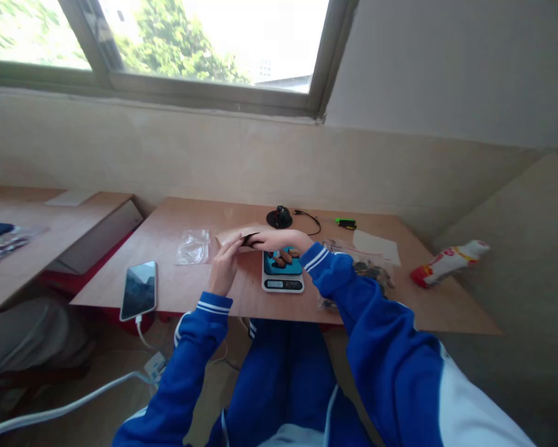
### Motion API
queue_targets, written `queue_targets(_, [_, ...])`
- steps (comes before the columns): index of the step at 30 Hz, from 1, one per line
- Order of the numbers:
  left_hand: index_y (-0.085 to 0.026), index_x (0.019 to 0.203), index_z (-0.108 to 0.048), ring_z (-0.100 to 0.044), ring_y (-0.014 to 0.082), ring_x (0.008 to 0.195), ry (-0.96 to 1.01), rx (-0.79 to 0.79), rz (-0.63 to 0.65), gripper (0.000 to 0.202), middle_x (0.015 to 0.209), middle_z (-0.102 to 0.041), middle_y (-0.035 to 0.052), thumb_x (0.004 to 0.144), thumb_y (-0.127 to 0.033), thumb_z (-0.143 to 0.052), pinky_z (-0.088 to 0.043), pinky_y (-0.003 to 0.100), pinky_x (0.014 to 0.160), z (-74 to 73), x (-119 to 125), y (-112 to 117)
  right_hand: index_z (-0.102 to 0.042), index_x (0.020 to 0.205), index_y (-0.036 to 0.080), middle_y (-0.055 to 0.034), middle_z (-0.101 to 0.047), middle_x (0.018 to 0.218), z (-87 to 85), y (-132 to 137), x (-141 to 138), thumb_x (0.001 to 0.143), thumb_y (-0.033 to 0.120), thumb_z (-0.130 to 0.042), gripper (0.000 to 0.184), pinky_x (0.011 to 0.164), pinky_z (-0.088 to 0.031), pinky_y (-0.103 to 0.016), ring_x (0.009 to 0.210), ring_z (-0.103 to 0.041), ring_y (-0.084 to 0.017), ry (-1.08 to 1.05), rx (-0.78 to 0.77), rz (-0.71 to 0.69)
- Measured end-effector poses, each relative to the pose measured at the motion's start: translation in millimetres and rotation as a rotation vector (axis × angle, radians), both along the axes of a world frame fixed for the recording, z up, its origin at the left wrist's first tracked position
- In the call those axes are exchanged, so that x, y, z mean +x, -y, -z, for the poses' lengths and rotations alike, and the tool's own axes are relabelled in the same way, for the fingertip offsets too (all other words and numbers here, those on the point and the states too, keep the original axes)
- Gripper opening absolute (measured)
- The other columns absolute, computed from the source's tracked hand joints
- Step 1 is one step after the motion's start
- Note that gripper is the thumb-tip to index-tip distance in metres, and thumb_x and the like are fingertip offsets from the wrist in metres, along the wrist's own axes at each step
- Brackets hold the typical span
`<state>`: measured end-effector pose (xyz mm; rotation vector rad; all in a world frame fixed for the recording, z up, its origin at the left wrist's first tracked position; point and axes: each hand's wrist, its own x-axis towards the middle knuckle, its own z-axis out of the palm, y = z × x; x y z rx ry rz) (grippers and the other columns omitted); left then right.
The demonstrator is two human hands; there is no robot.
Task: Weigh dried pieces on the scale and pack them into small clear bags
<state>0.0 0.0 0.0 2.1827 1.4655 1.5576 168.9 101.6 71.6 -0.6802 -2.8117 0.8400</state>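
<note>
Pretty bright corner: a grey-framed window [204,87] shows green trees [176,43] above a beige wall [167,155], and a second wooden desk [50,211] sits just past the main desk's [167,292] left edge.

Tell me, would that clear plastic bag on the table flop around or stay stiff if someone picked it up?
It would probably flop: the clear plastic bag shows many soft creases. It lies flat without any visible bulge, so it is likely very light. Its glossy film may also slide easily on the smooth wooden table.
</note>
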Motion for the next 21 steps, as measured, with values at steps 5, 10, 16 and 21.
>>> queue_targets(5, [-0.019,0.111,-0.064,-0.06,0.0192,0.114,0.043,-0.014,-0.04,0.03,0.123,-0.064,0.0085,0.093,-0.021,-0.039,-0.048,0.038,0.1,-15.3,-4,-7,-0.066,0.113,0.017,-0.0057,-0.067,0.113,-17.7,3,16,0.075,0.017,-0.067,0.038,0.082,-0.049,-0.026,0.097,-0.062,-0.018,-0.063,-0.054,-0.044])
queue_targets(10, [-0.02,0.106,-0.066,-0.062,0.0194,0.111,0.066,-0.05,-0.031,0.028,0.121,-0.065,0.0071,0.092,-0.028,-0.043,-0.049,0.039,0.099,-28.4,-8,-17,-0.069,0.109,0.016,-0.0058,-0.07,0.103,-20.7,2,19,0.075,0.024,-0.068,0.035,0.08,-0.049,-0.028,0.093,-0.063,-0.019,-0.236,-0.128,0.044])
queue_targets(16, [-0.02,0.104,-0.067,-0.062,0.0191,0.109,0.068,-0.074,0.027,0.027,0.117,-0.067,0.007,0.091,-0.031,-0.046,-0.049,0.038,0.098,-39.6,-13,-23,-0.072,0.098,0.014,-0.0056,-0.072,0.094,-24.9,-1,20,0.073,0.03,-0.071,0.03,0.08,-0.05,-0.029,0.087,-0.065,-0.018,-0.427,-0.297,0.081])
queue_targets(21, [-0.02,0.103,-0.068,-0.062,0.0192,0.11,0.111,-0.063,0.031,0.026,0.117,-0.067,0.0073,0.09,-0.032,-0.049,-0.049,0.038,0.098,-41.6,-15,-25,-0.072,0.094,0.015,-0.0054,-0.073,0.092,-20.0,-4,17,0.072,0.029,-0.071,0.026,0.082,-0.051,-0.031,0.086,-0.065,-0.017,-0.586,-0.342,0.198])
